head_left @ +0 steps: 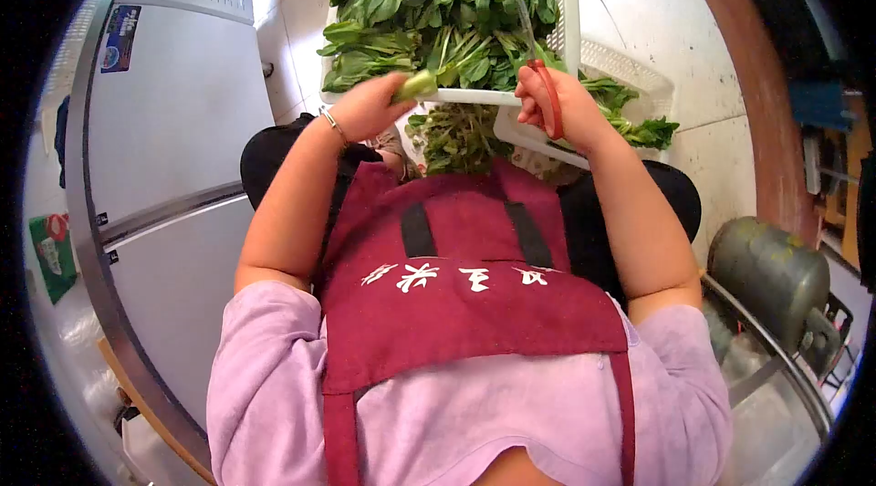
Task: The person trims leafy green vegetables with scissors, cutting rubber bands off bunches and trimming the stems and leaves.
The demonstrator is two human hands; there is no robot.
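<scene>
My left hand (372,106) is closed round a bunch of leafy greens (416,86), with the pale stem end pointing right; the rest of it is blurred or hidden. In my right hand (570,110) is a pair of scissors with red handles (547,95), and the blades point up and away over the greens. Just beyond both hands stands a white plastic basket (568,7) filled with rows of leafy greens (456,25). Below, between my knees, lies a heap of leaves and stems (461,136).
A second white basket (639,77) with a few greens (650,132) sits to the right, partly under the first. On the left stands a grey-white fridge-like cabinet (178,103). A dark gas cylinder (766,271) lies at the right, near a metal rail (776,349). Pale floor tiles (639,7) surround the baskets.
</scene>
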